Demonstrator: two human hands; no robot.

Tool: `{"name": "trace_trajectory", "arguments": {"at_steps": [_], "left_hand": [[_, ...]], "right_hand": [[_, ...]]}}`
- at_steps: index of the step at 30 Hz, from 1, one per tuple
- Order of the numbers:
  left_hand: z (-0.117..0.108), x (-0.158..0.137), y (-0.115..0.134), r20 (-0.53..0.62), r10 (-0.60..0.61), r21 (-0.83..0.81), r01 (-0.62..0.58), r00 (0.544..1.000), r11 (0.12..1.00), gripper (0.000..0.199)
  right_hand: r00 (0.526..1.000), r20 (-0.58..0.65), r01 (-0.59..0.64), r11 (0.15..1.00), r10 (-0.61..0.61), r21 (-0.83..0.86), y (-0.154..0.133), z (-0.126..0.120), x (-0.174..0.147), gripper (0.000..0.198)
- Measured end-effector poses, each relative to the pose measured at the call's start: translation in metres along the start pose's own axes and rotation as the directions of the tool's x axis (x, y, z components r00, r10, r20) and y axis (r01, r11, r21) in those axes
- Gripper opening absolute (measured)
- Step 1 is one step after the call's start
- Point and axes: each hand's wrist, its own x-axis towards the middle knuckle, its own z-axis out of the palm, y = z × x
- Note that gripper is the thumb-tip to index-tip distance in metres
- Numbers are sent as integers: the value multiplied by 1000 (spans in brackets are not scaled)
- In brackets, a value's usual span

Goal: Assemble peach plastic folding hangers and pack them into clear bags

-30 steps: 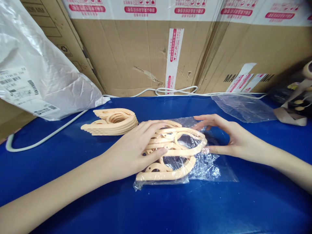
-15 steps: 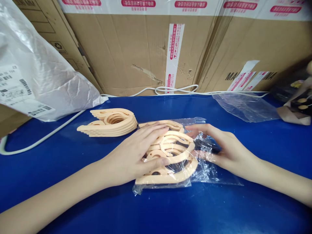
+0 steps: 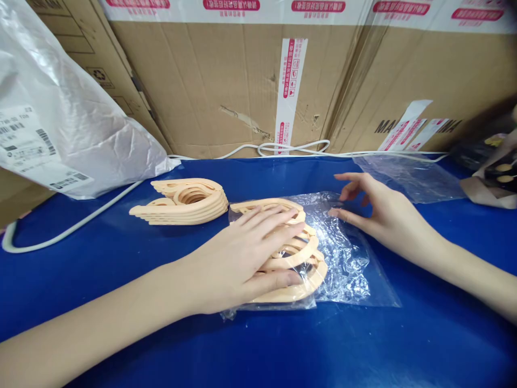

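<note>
My left hand [image 3: 252, 256] lies flat, fingers stretched, on several beige folding hangers [image 3: 301, 261] in a clear plastic bag [image 3: 347, 269]. Part of the hangers is hidden under the palm and fingers. To the right, my right hand [image 3: 371, 205] hovers by the bag's loose, crinkled end, its fingers apart and slightly curled, holding nothing. A neat stack of the same beige folding hangers [image 3: 202, 207] sits unbagged on the blue table, left of and behind the bag.
Large cardboard boxes [image 3: 210, 81] stand along the back of the blue table [image 3: 283, 355]. A white cable [image 3: 226, 155] runs in front of them. A silvery mailing bag [image 3: 92, 124] leans at the left. Another clear bag [image 3: 412, 175] lies at the back right.
My right hand has let go of the bag's end and moved up and right. My left hand has slid right over the bagged hangers and flattened. The loose end now lies spread out.
</note>
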Motion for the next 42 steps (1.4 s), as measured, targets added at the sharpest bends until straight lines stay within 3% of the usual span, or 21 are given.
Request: {"name": "trace_trajectory", "arguments": {"at_steps": [2,5,9,13,15,17,20,22,24,28,32,37,40,42], "left_hand": [[3,6,8,-12,32,11,-32,999,999,60],[9,13,18,-36,69,38,-68,997,997,60],[17,18,25,-23,86,76,-84,996,994,59],[21,19,24,-20,143,90,-141,990,986,62],[20,18,24,-85,195,102,-186,977,977,60],[17,18,26,-226,334,186,-296,915,937,48],[11,21,35,-335,581,487,-392,742,781,37],[10,29,41,-287,624,620,-355,727,700,39],[13,40,45,-258,626,653,-345,736,674,42],[21,59,46,-245,668,628,-410,703,662,38],[18,65,49,-171,658,583,-463,733,667,33],[18,81,58,-99,525,449,-432,845,782,41],[19,97,59,-23,449,382,-407,893,830,37],[15,105,58,58,460,350,-449,886,822,24]], "right_hand": [[996,45,-72,997,71,28,11,3,3,57],[978,177,-161,944,113,288,11,6,4,52],[948,263,-308,716,178,626,-8,-3,6,45],[925,305,-380,554,227,741,-22,-13,16,43],[913,343,-407,508,219,759,-25,-13,23,40],[908,369,-419,478,201,772,-28,-11,30,41],[906,394,-419,436,152,796,-33,-8,38,41],[908,408,-410,403,96,818,-35,-6,42,38],[915,402,-381,396,31,836,-34,-3,45,40],[970,237,-231,449,42,863,-16,6,45,42],[983,174,-182,505,63,844,9,20,46,48],[991,136,-115,633,15,765,19,31,52,55],[981,189,-120,631,-44,767,15,30,55,59],[960,271,-173,619,-68,766,10,27,56,51]]}}
